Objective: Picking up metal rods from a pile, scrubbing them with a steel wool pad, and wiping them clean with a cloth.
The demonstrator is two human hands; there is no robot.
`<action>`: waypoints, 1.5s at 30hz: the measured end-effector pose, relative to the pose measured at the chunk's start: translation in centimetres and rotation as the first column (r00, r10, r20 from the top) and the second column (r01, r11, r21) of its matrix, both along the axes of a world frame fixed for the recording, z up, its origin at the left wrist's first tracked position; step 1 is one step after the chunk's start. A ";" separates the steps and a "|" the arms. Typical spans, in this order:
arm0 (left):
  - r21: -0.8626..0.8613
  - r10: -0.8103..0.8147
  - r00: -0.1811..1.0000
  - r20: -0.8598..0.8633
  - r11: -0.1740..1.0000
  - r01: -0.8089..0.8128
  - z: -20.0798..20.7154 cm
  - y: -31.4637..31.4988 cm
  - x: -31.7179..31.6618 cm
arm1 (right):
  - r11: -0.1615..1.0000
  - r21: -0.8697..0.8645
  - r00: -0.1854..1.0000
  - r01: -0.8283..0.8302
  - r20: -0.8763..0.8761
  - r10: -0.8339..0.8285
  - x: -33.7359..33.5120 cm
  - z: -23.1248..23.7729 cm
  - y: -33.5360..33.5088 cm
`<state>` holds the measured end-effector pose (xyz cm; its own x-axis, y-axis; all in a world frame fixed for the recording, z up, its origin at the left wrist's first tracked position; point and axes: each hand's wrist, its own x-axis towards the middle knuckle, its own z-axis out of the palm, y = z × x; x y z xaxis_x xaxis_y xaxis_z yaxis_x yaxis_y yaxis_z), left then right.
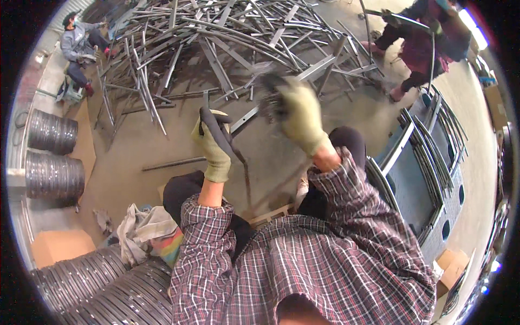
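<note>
My left hand (213, 142), in a pale yellow-green glove with dark palm and fingers, is closed around a thin metal bar (242, 162). One end of the bar sticks up above the fist, and a dark bent length hangs below it. To the right, my right hand (298, 112), gloved alike, is raised and smeared by motion. A blurred greyish patch shows at its fingers; whether it holds something I cannot make out. Behind my hands lies a flat metal bar with a hole (246, 118), slanting up toward the right.
A large tangled heap of metal tubes (222, 38) spreads ahead. Dark coils (51, 176) stand at the left, with more coils (86, 279) and a cloth (143, 230) nearer. Stacked bent tubes (428, 151) lie right. One person (78, 43) sits far left; another (422, 43) bends over far right.
</note>
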<state>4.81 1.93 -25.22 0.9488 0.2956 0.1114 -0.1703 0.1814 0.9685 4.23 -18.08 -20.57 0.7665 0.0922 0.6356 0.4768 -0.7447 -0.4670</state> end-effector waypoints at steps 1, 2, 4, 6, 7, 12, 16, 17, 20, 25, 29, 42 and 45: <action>0.001 -0.038 0.998 0.045 0.999 0.038 0.0 -0.8 -0.6 | 0.962 -0.129 0.959 -0.239 -0.183 0.214 1.2 -1.4 0.1; 0.022 -0.043 0.995 0.086 0.999 0.041 -0.1 -0.3 -1.3 | 0.819 -0.277 0.781 -0.502 -0.551 0.293 0.9 0.5 3.2; 0.028 0.039 0.946 0.321 0.998 -0.051 -0.9 -1.6 -1.8 | 0.728 -0.390 0.794 -0.564 -0.499 0.348 1.1 0.5 4.4; 0.238 -0.043 0.975 0.218 0.971 -0.011 0.2 -1.8 -4.0 | 0.670 -0.423 0.746 -0.610 -0.593 0.304 2.6 1.7 1.9; 0.221 -0.066 0.973 0.222 0.975 0.016 -0.1 -2.7 -4.3 | 0.641 -0.528 0.780 -0.558 -0.597 0.187 3.8 0.2 -0.7; 0.079 -0.036 0.978 0.206 0.997 0.020 -1.9 -4.8 -4.8 | 0.508 -0.842 0.815 -0.183 -0.419 -0.401 7.1 1.6 -14.7; 0.104 0.031 0.973 0.227 0.993 -0.056 -1.7 -3.7 -5.7 | 0.696 -0.624 0.879 -0.356 -0.477 0.021 2.0 -0.1 -4.7; 0.182 0.055 0.981 0.185 0.979 -0.089 -1.2 -3.6 -5.9 | 0.739 -0.441 0.810 -0.509 -0.535 0.238 -0.4 -0.1 -1.7; 0.064 -0.012 0.989 0.144 0.998 0.003 -1.0 -4.2 -5.9 | 0.891 -0.332 0.898 -0.309 -0.411 0.159 1.2 -2.4 -6.9; -0.039 0.036 0.999 0.039 0.999 -0.034 -1.4 -5.2 -1.9 | 0.791 -0.559 0.945 0.248 -0.039 -0.324 4.7 -2.5 -20.3; 0.458 0.094 0.921 0.378 0.846 -0.274 -2.7 -0.5 2.3 | 0.935 -0.204 0.956 0.291 0.025 -0.292 -1.6 -6.6 -19.3; 0.449 0.102 0.960 0.260 0.868 -0.213 2.0 -6.1 0.0 | 0.707 -0.632 -0.260 0.318 -0.775 -0.576 -39.9 -33.3 -20.4; 0.063 -0.145 0.969 0.198 0.989 0.135 1.2 1.3 1.8 | 0.809 -0.584 0.022 0.059 -0.810 -0.586 -35.4 -33.1 -16.9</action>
